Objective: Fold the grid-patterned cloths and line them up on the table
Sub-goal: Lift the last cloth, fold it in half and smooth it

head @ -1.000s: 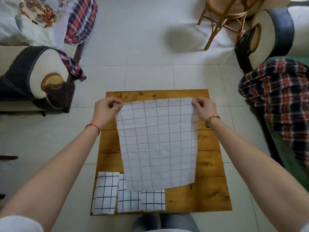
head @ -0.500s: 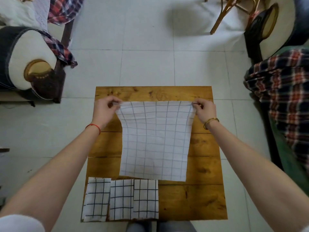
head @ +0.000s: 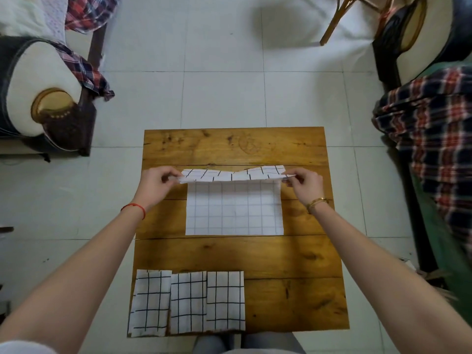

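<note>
**Grid Cloth Mid-Fold on Plank Table**

While its near half lies flat on the wooden table (head: 293,297), a white grid-patterned cloth (head: 234,210) has its far edge lifted and turned over, showing a narrow strip of bolder black lines. The left hand (head: 155,186) pinches the strip's left corner; the right hand (head: 305,186) pinches the right corner, fingers curled around the fabric. Three folded cloths (head: 187,302), rectangular and marked with thick black grids, sit side by side, touching, along the table's near-left edge. Pale tiled floor (head: 222,98) surrounds the knotty, square tabletop.
</note>
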Demonstrator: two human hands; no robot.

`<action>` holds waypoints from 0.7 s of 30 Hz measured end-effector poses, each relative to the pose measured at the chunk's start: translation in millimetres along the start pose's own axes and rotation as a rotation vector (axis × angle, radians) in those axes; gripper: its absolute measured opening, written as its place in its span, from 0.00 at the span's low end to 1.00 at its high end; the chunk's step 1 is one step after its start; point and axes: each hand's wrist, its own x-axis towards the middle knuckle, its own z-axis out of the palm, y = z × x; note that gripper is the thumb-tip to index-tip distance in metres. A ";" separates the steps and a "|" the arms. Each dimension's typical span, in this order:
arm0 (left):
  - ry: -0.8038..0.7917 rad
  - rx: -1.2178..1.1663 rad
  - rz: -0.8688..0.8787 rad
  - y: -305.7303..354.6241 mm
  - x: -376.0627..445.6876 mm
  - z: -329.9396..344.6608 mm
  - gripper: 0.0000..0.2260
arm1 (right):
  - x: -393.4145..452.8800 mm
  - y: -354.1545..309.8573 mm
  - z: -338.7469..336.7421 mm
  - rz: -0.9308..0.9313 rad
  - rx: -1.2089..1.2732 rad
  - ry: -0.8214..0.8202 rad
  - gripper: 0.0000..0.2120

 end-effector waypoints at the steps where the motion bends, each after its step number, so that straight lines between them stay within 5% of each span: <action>1: -0.025 0.011 -0.010 -5.2 -4.5 3.4 0.07 | -5.7 5.5 4.1 0.002 -0.015 -0.011 0.10; 15: -0.279 0.081 -0.138 -65.2 -60.4 79.8 0.14 | -66.1 73.0 54.5 0.191 -0.171 -0.216 0.25; 21: -0.231 0.117 -0.110 -74.3 -53.7 98.7 0.16 | -66.9 84.1 73.3 0.141 -0.438 -0.195 0.17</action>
